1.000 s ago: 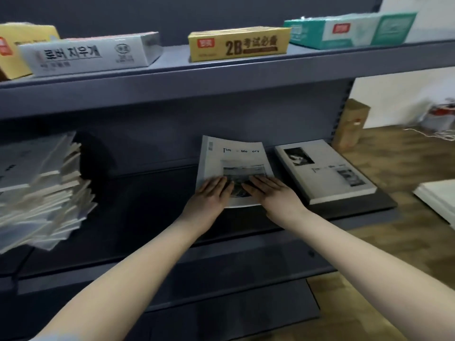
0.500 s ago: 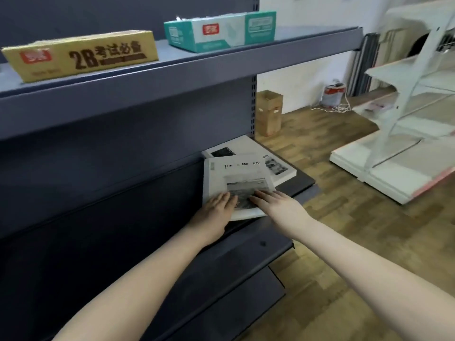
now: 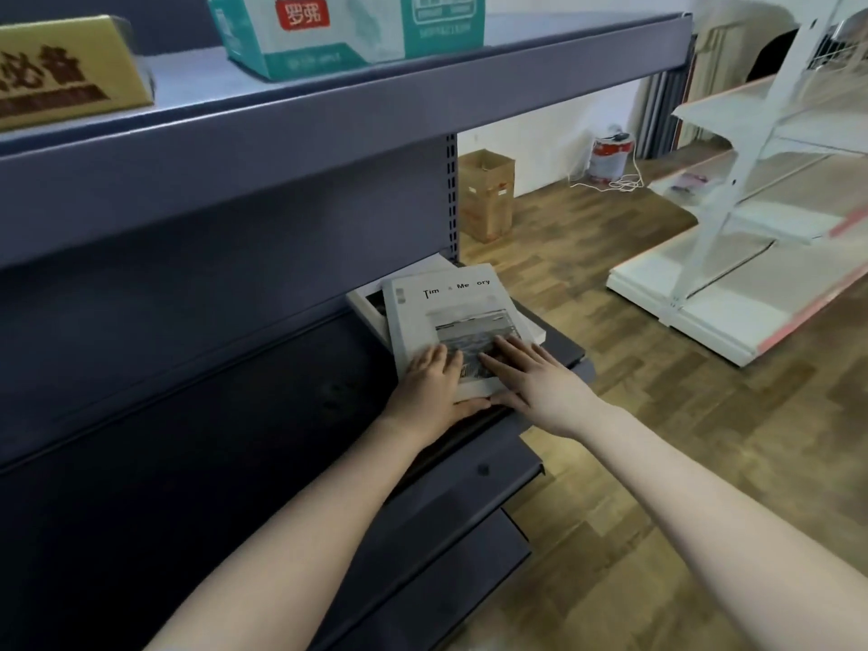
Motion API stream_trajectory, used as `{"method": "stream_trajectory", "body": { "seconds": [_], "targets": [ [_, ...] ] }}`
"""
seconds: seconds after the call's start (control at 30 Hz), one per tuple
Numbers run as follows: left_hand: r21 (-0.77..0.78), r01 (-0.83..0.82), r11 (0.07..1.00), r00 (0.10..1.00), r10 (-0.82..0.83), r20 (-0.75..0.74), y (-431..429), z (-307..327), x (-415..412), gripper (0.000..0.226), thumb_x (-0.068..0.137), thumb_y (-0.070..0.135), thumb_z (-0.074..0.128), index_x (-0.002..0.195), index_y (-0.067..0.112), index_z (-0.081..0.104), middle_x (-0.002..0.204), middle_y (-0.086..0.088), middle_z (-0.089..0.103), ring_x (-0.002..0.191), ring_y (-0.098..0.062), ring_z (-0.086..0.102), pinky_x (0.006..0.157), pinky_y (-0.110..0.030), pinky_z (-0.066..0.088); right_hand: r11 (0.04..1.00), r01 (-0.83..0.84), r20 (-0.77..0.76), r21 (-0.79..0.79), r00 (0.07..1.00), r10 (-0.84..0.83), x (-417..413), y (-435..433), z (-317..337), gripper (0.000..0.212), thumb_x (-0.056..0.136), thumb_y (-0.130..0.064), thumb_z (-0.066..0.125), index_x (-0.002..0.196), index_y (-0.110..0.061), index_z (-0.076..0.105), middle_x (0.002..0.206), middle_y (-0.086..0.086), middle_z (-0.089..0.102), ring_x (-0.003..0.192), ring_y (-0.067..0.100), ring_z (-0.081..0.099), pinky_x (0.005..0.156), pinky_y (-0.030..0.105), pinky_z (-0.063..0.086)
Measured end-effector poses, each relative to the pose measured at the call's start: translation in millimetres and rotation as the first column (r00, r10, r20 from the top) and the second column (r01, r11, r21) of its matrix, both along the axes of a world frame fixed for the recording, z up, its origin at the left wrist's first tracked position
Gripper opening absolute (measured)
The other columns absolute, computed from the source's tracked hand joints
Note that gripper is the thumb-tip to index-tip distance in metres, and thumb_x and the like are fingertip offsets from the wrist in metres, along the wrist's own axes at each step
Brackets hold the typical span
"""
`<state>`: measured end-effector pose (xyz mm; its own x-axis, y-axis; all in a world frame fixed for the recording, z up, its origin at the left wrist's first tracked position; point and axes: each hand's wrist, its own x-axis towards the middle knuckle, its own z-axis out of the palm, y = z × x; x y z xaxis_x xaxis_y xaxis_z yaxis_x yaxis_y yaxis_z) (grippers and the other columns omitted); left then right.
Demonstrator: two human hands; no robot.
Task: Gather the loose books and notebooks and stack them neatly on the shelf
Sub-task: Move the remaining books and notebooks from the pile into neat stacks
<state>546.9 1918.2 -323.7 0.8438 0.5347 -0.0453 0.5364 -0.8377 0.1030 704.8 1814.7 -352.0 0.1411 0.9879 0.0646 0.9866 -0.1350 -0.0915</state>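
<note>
A white book (image 3: 446,312) with a grey photo and the title "Time Memory" lies on top of a second white book (image 3: 368,307) at the right end of the dark shelf board (image 3: 235,415). Only the lower book's left edge and right corner show. My left hand (image 3: 434,385) rests flat on the top book's near left part, its thumb along the near edge. My right hand (image 3: 530,378) lies flat on the near right part, fingers straight over the photo.
On the grey shelf above stand a teal box (image 3: 347,32) and a yellow box (image 3: 61,72). A cardboard box (image 3: 486,195) and a paint can (image 3: 608,159) stand on the wooden floor behind. White shelf parts (image 3: 751,256) lie on the right.
The top book has slid right, from beside the second book to lying over it, with both hands flat on it. The view has swung right; the stack of books at left is out of sight.
</note>
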Motion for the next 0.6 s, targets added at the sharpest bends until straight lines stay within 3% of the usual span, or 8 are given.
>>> {"method": "stream_trajectory", "body": {
  "seconds": [0.13, 0.23, 0.37, 0.4, 0.5, 0.6],
  "targets": [
    [0.068, -0.092, 0.994, 0.992, 0.085, 0.096, 0, -18, 10, 0.086, 0.085, 0.060, 0.016, 0.149, 0.003, 0.015, 0.155, -0.023, 0.013, 0.145, -0.031, 0.008, 0.118, -0.039, 0.003, 0.994, -0.036, -0.120, 0.105, 0.992, 0.049, 17, 19, -6, 0.066, 0.087, -0.060, 0.018, 0.144, -0.032, 0.032, 0.156, 0.010, 0.019, 0.146, 0.027, 0.011, 0.119, 0.043, 0.010],
    [0.103, -0.128, 0.986, 0.979, 0.109, 0.173, 1, -27, 13, 0.081, 0.088, 0.058, 0.020, 0.141, 0.000, 0.038, 0.144, -0.027, 0.036, 0.137, -0.036, 0.032, 0.114, -0.045, 0.022, 0.974, -0.057, -0.167, 0.220, 0.981, 0.095, 21, 21, -15, 0.055, 0.090, -0.048, 0.029, 0.139, -0.031, 0.044, 0.152, 0.010, 0.029, 0.143, 0.028, 0.019, 0.115, 0.039, 0.007],
    [0.104, -0.137, 0.985, 0.961, 0.107, 0.255, 5, -38, 12, 0.072, 0.087, 0.056, 0.033, 0.130, 0.003, 0.053, 0.134, -0.024, 0.051, 0.127, -0.035, 0.048, 0.107, -0.046, 0.037, 0.857, -0.028, -0.236, 0.515, 0.956, 0.173, 22, 19, -28, 0.037, 0.089, -0.032, 0.050, 0.122, -0.019, 0.062, 0.125, 0.011, 0.048, 0.119, 0.027, 0.045, 0.103, 0.042, 0.038],
    [0.095, -0.144, 0.985, 0.953, 0.112, 0.283, 5, -38, 12, 0.070, 0.086, 0.056, 0.036, 0.127, 0.004, 0.056, 0.131, -0.023, 0.054, 0.125, -0.035, 0.050, 0.105, -0.045, 0.039, 0.829, 0.004, -0.252, 0.560, 0.953, 0.166, 23, 19, -31, 0.036, 0.088, -0.031, 0.052, 0.117, -0.015, 0.065, 0.118, 0.012, 0.050, 0.114, 0.026, 0.047, 0.102, 0.044, 0.039],
    [0.081, -0.154, 0.985, 0.930, 0.117, 0.348, 4, -39, 11, 0.062, 0.083, 0.053, 0.043, 0.117, 0.006, 0.063, 0.124, -0.019, 0.061, 0.118, -0.032, 0.057, 0.099, -0.042, 0.044, 0.792, 0.057, -0.252, 0.608, 0.960, 0.124, 24, 22, -38, 0.033, 0.086, -0.028, 0.054, 0.110, -0.011, 0.068, 0.110, 0.012, 0.056, 0.112, 0.024, 0.049, 0.112, 0.051, 0.021],
    [0.091, -0.140, 0.986, 0.922, 0.096, 0.376, 2, -36, 10, 0.050, 0.083, 0.045, 0.045, 0.108, 0.009, 0.068, 0.118, -0.017, 0.065, 0.112, -0.028, 0.062, 0.090, -0.037, 0.051, 0.787, 0.103, -0.293, 0.608, 0.951, 0.102, 23, 24, -40, 0.031, 0.089, -0.024, 0.049, 0.110, -0.013, 0.069, 0.118, 0.010, 0.061, 0.120, 0.023, 0.046, 0.113, 0.051, 0.016]
  ]
}}
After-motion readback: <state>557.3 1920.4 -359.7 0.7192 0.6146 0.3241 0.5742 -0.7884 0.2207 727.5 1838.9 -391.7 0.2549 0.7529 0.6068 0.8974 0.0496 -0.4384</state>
